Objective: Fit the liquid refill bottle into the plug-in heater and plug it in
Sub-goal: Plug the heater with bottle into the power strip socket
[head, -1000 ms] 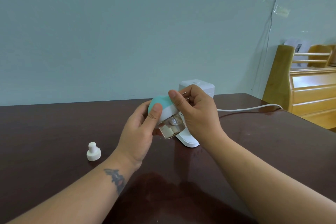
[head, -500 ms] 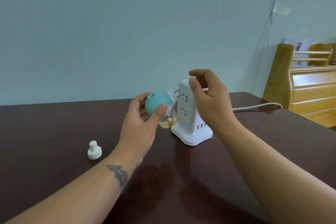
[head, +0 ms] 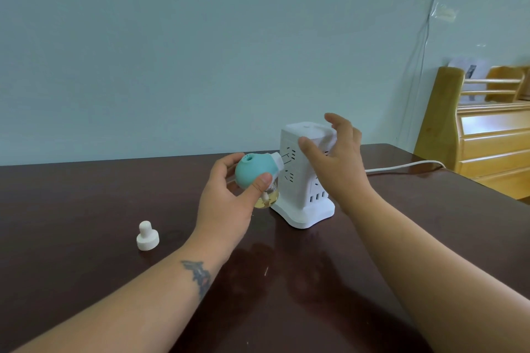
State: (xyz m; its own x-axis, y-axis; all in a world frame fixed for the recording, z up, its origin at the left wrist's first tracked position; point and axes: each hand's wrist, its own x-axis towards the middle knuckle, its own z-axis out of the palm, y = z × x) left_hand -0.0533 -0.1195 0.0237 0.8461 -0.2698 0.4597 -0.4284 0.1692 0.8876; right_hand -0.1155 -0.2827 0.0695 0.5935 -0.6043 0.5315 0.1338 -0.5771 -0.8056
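My left hand (head: 229,203) grips the teal plug-in heater (head: 253,170), thumb in front and fingers behind. Its white plug end touches the left face of the white socket tower (head: 301,180), level with the upper outlets. The clear refill bottle (head: 268,195) of yellowish liquid hangs under the heater, partly hidden by my thumb. My right hand (head: 334,163) hovers with spread fingers around the tower's top right corner; whether it touches the tower I cannot tell.
A small white bottle cap (head: 147,236) stands on the dark wooden table (head: 86,209) to the left. The tower's white cord (head: 401,166) runs right toward wooden furniture (head: 487,137) beyond the table's edge. A pale wall rises behind.
My right hand let go of the heater and moved right to the tower's top. My left hand turned the heater upright and carried its plug to the tower's left face.
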